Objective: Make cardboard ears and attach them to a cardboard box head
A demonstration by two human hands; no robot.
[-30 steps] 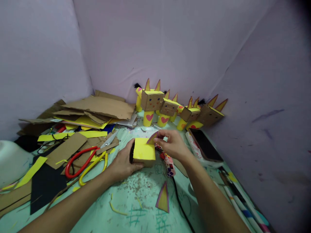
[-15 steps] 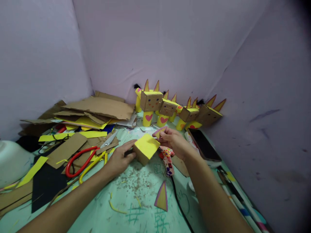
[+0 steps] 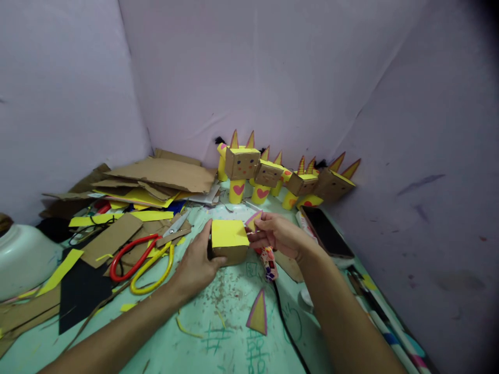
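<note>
A small cardboard box [image 3: 230, 234] with a yellow paper top stands on the green tabletop. My left hand [image 3: 198, 259] grips its left side, the thumb along the front edge. Between the thumb and fingers of my right hand [image 3: 278, 234] is a cardboard triangle [image 3: 254, 220] with a purple edge, held just off the box's right side. Below my right hand lies a patterned glue gun [image 3: 268, 264], its front partly hidden by the fingers. A second purple-edged triangle [image 3: 258, 314] rests flat on the table nearer to me.
Scissors [image 3: 156, 265] with red and yellow handles lie left among cardboard scraps [image 3: 113, 239]. Horned cardboard figures [image 3: 242, 166] stand along the back wall. A phone [image 3: 326, 232] lies at the right, near several markers [image 3: 390, 327]. A black cord [image 3: 284, 322] runs from the glue gun toward me.
The box has turned so its front faces me more squarely, and my left hand has wrapped further along its side. My right hand still pinches the triangle, now slightly lower.
</note>
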